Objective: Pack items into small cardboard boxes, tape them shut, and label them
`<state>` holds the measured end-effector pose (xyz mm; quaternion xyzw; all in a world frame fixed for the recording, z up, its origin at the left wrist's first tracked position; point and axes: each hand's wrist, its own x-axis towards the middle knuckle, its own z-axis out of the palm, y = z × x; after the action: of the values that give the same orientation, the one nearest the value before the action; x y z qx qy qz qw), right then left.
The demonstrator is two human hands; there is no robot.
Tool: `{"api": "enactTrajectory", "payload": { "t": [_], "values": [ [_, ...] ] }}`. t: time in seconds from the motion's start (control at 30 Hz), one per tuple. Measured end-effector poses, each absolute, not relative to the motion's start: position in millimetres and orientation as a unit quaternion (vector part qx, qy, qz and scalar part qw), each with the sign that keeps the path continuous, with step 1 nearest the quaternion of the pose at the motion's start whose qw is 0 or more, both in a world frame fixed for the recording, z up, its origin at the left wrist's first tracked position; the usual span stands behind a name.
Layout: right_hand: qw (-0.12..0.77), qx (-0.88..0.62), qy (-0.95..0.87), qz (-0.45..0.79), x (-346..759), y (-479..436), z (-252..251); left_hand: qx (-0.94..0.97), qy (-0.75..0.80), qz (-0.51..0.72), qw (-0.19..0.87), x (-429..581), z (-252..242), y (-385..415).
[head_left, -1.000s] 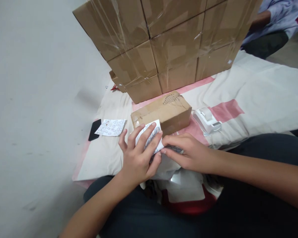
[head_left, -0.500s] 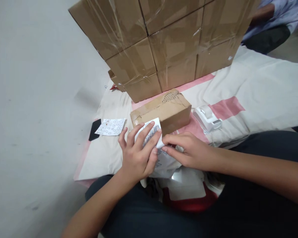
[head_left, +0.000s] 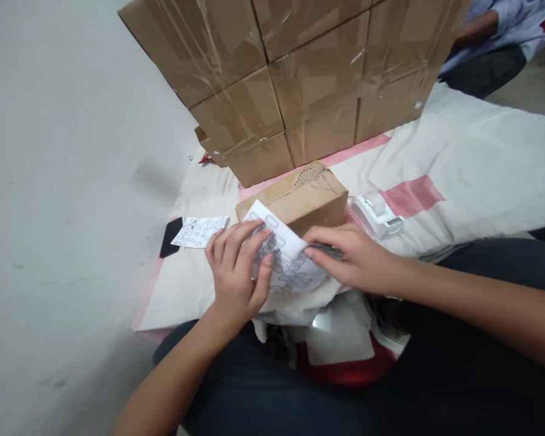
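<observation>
A white printed paper (head_left: 300, 245), patterned with grey rounded shapes, lies folded over between my two hands in front of a small carton. My left hand (head_left: 238, 266) is closed, its bent fingers on the left part of the paper and its thumb near the printed face. My right hand (head_left: 354, 251) pinches the paper's right side between thumb and forefinger; part of the sheet is hidden behind those fingers. Just beyond the paper, the small brown carton (head_left: 320, 197) sits closed, with a dashed perforated patch on its top.
Taped cartons (head_left: 318, 91) form a tall stack behind. A white tape dispenser (head_left: 376, 215) stands right of the small carton. To the left, another printed paper (head_left: 200, 231) overlaps a flat black object (head_left: 169, 239). A person's arm (head_left: 476, 30) shows at the upper right.
The paper's folded flap has opened out larger and risen. My left hand has slid slightly left, its spread fingers drawing together and bending. My right hand has lifted a little, still pinching the paper.
</observation>
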<state>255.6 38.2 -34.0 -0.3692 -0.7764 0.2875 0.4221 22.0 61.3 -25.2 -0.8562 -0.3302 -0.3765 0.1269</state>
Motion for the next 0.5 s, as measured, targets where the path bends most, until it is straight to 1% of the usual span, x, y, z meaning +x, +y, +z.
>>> {"api": "enactTrajectory", "payload": {
  "t": [0.1, 0.17, 0.2, 0.27, 0.3, 0.37, 0.43, 0.5],
  "values": [
    [0.505, -0.418, -0.723, 0.217, 289.4, 58.8, -20.3, -0.853, -0.315, -0.395, 0.133, 20.2, -23.7, 62.4],
    [0.589, -0.495, -0.617, 0.167, 324.7, 81.7, -12.8, -0.853, -0.306, -0.400, 0.140, 18.8, -23.2, 63.0],
    [0.632, -0.528, -0.541, 0.170, 344.1, 94.9, -11.6, -0.853, -0.302, -0.401, 0.142, 18.2, -23.3, 63.3],
    [0.638, -0.596, -0.412, 0.262, 380.6, 121.5, -15.5, -0.854, -0.298, -0.400, 0.147, 17.3, -24.4, 64.3],
    [0.635, -0.630, -0.342, 0.286, 395.7, 133.5, -20.6, -0.855, -0.297, -0.398, 0.148, 17.1, -25.2, 64.9],
    [0.601, -0.684, -0.270, 0.312, 416.3, 153.1, -35.0, -0.859, -0.295, -0.393, 0.147, 17.3, -27.1, 66.5],
    [0.557, -0.716, -0.267, 0.325, 423.9, 165.9, -51.1, -0.861, -0.293, -0.389, 0.146, 18.1, -28.7, 68.4],
    [0.521, -0.720, -0.305, 0.343, 422.2, 172.8, -64.2, -0.861, -0.293, -0.390, 0.147, 18.9, -29.7, 70.4]
  ]
}}
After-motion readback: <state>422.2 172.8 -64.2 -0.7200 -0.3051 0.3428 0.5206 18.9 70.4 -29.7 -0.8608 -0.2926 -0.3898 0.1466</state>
